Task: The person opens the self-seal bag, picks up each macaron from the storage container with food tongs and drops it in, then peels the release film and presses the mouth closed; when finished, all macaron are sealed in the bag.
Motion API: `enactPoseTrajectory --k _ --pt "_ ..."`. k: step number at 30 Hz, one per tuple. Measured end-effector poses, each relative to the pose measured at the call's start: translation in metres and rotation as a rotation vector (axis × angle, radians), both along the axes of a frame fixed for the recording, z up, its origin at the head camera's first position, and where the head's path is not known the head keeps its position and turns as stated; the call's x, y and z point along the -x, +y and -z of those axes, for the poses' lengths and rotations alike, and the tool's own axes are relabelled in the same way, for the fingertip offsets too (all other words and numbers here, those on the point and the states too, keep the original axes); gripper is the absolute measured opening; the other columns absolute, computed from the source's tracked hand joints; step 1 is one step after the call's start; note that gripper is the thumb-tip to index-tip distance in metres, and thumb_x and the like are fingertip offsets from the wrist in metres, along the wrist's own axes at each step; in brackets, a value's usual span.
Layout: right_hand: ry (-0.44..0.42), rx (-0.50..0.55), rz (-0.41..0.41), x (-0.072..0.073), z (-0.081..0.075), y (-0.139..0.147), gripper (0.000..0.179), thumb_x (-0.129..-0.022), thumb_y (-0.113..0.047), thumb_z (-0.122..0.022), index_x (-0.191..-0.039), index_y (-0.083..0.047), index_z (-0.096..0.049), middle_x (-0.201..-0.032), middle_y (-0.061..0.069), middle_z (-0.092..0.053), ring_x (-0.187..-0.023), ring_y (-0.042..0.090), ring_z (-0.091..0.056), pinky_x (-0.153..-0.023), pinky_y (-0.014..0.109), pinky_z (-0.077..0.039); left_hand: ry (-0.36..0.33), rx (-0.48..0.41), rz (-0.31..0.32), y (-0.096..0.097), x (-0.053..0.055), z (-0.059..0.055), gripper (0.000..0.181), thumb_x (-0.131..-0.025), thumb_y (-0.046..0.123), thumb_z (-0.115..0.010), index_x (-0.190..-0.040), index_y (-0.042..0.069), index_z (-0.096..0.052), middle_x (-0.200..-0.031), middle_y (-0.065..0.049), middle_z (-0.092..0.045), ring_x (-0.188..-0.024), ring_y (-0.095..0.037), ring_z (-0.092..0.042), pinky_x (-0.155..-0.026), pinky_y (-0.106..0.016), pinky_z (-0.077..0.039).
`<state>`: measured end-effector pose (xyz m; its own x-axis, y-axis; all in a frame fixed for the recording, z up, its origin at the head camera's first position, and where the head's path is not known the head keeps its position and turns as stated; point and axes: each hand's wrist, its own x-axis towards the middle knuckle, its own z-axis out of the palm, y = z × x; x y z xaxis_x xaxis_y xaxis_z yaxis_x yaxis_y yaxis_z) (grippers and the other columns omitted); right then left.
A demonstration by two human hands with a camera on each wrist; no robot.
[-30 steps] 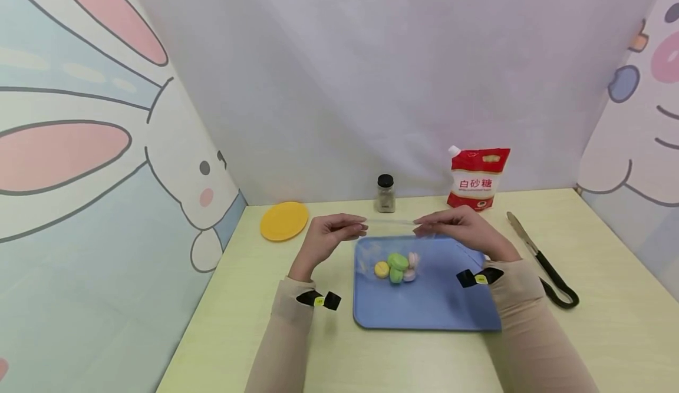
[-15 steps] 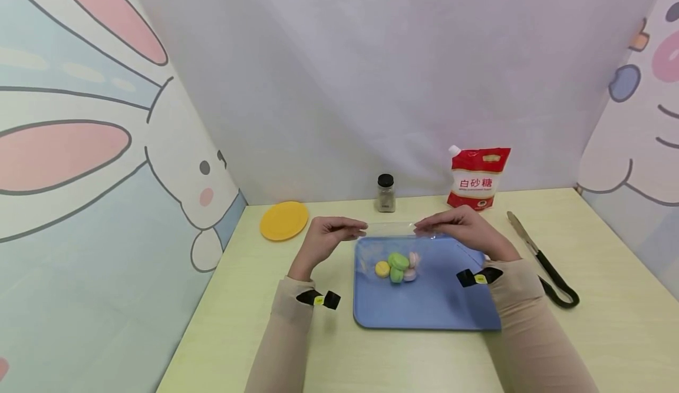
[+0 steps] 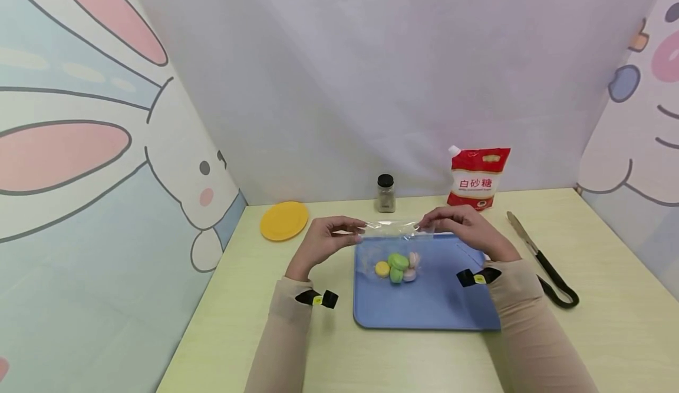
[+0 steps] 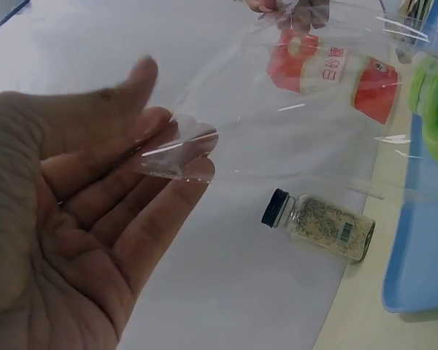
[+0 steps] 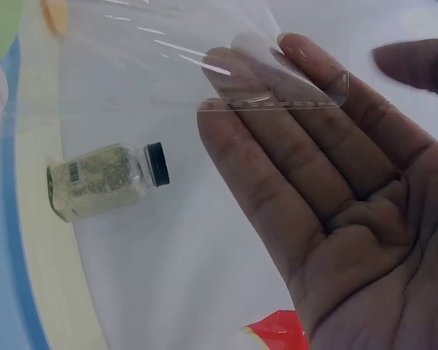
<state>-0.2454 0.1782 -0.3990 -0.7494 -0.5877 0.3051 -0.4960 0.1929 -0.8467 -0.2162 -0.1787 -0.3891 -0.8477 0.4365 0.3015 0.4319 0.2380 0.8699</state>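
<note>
A clear plastic bag (image 3: 395,230) spans the space between my two hands over the back of a blue tray (image 3: 424,313). Several macarons, green (image 3: 398,261), yellow (image 3: 382,269) and pale pink (image 3: 409,275), show through its lower part. My left hand (image 3: 331,238) touches one top corner with its fingers, the thumb (image 4: 142,80) standing apart. At the other corner is my right hand (image 3: 462,228), its extended fingers (image 5: 277,157) behind the film and its thumb (image 5: 416,65) away from it.
Behind the tray stand a black-capped seasoning jar (image 3: 386,195) and a red-and-white sugar pouch (image 3: 477,180). A yellow plate (image 3: 284,221) is at the back left. Black-handled tongs (image 3: 549,266) lie right of the tray, near my right forearm. A fabric wall rises behind the table.
The bag's upper edge has gone from a taut thin line to a wider visible strip of film. Both thumbs have come away from the fingers; the left hand has shifted slightly left.
</note>
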Motion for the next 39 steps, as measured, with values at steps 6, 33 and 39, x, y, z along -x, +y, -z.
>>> enactPoseTrajectory --k 6,33,39 --pt "0.011 -0.048 0.076 -0.001 0.0 -0.004 0.015 -0.094 -0.019 -0.073 -0.109 -0.018 -0.076 -0.101 0.003 -0.075 -0.09 0.035 -0.072 -0.08 0.046 -0.06 0.119 0.054 -0.061 0.002 0.0 0.0 0.022 -0.091 0.022 -0.076 -0.112 0.014 -0.078 -0.109 0.0 -0.075 -0.097 -0.015 -0.071 -0.081 -0.03 -0.059" --pt "0.497 -0.459 0.028 -0.032 -0.018 -0.067 0.009 -0.088 -0.02 -0.08 -0.096 -0.018 -0.076 -0.079 -0.016 -0.068 -0.062 -0.005 -0.054 -0.06 0.022 -0.052 0.674 0.71 -0.231 0.039 -0.027 -0.011 0.019 -0.088 0.042 -0.078 -0.102 0.029 -0.079 -0.093 0.013 -0.075 -0.072 -0.004 -0.064 -0.052 -0.022 -0.046" --pt "0.505 -0.453 -0.014 -0.034 -0.019 -0.073 0.007 -0.09 -0.017 -0.078 -0.096 -0.015 -0.076 -0.081 -0.013 -0.07 -0.065 -0.005 -0.057 -0.061 0.022 -0.053 0.699 0.73 -0.211 0.044 -0.029 -0.012 0.017 -0.089 0.043 -0.076 -0.099 0.029 -0.079 -0.091 0.015 -0.074 -0.074 -0.003 -0.066 -0.051 -0.019 -0.044"
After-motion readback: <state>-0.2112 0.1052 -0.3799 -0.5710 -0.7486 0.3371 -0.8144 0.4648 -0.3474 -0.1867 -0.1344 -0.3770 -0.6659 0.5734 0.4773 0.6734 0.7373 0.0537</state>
